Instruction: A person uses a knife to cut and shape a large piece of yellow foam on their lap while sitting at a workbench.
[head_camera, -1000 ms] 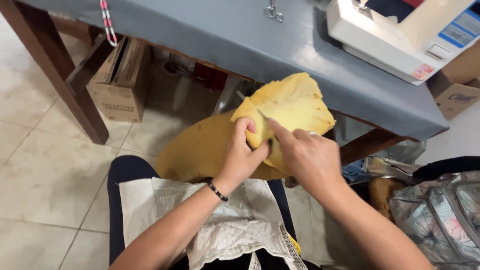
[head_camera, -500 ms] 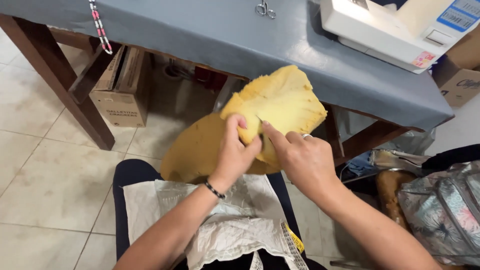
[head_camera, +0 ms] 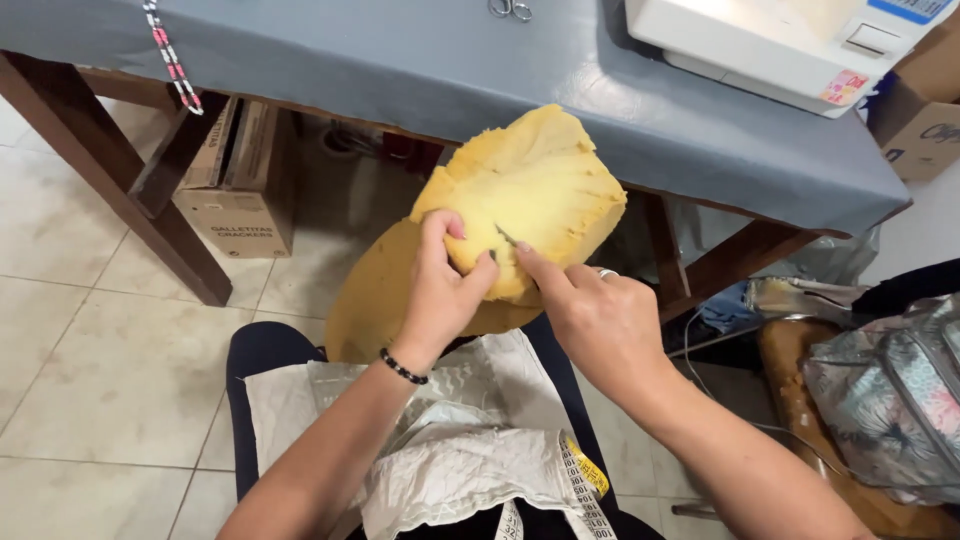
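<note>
- the left hand point(head_camera: 440, 290) is closed on the yellow fabric piece point(head_camera: 530, 190), thumb pressed on its face and fingers curled round its lower edge.
- the right hand point(head_camera: 600, 320) pinches the same piece just beside the left thumb, forefinger stretched along a small dark tool whose kind i cannot tell.
- the fabric is held up above the lap, in front of the grey tabletop point(head_camera: 450, 70) edge.
- white cloth point(head_camera: 450, 450) and a yellow tape measure point(head_camera: 585, 475) lie on the lap.
- a white sewing machine point(head_camera: 780, 45) and scissors point(head_camera: 510, 9) sit on the tabletop; a cardboard box point(head_camera: 240, 185) stands beneath.
</note>
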